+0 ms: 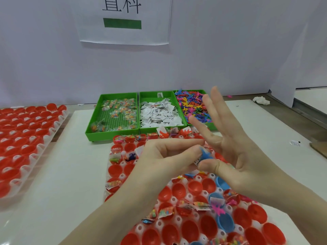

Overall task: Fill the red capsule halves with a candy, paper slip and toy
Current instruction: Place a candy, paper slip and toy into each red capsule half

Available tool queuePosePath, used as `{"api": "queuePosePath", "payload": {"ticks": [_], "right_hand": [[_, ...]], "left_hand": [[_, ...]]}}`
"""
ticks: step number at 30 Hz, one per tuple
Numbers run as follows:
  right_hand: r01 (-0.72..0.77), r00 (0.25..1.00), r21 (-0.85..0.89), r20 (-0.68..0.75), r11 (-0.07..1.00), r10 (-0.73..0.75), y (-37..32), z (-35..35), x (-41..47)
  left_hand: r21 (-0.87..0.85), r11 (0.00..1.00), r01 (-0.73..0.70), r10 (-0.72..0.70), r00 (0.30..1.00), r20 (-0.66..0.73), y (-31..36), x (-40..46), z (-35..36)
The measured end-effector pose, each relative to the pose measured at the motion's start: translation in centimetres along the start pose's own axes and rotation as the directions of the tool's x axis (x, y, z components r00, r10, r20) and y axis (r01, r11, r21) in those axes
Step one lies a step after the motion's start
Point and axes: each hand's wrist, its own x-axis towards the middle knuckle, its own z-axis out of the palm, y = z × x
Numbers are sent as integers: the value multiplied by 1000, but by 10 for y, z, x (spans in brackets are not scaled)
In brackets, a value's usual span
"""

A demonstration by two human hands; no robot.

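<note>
Both hands meet above a clear tray of red capsule halves (192, 228) in front of me. My left hand (164, 156) pinches a small blue toy (205, 154) together with a paper slip between thumb and fingers. My right hand (230, 144) touches the same toy with its thumb, while its other fingers stand straight and spread. Some halves hold candy packets (201, 206), slips and toys; others are bare red. A pink toy (218, 210) lies in a blue half (224, 221).
Three green bins stand behind: candies (99, 128), paper slips (161, 114), coloured toys (192, 106). A second tray of red halves (26, 138) lies at the left. A crumpled tissue (261, 100) and a loose slip (295, 143) lie at the right.
</note>
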Motion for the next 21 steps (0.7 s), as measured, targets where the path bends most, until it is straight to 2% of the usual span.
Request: {"api": "queuePosePath", "payload": {"ticks": [2, 5, 11, 14, 18, 21], "right_hand": [[8, 996, 37, -94, 999, -5, -1, 0, -1], [-44, 978, -33, -206, 998, 37, -4, 0, -4], [-159, 939, -89, -320, 983, 123, -11, 1, -15], [-172, 912, 93, -360, 981, 194, -11, 3, -24], [-176, 881, 383, -351, 907, 319, -4, 5, -40], [-167, 876, 433, -348, 886, 334, 0, 5, -56]], "left_hand": [[22, 999, -32, 32, 999, -20, -1, 1, -2], [71, 994, -84, 87, 995, -44, 0, 0, 0], [169, 961, -218, 232, 970, -69, -6, -4, 10], [154, 960, -235, 254, 961, -114, -15, -6, 15], [112, 971, -210, 226, 961, -161, -32, -8, 29], [26, 985, -173, 175, 965, -193, -40, -9, 42]]}}
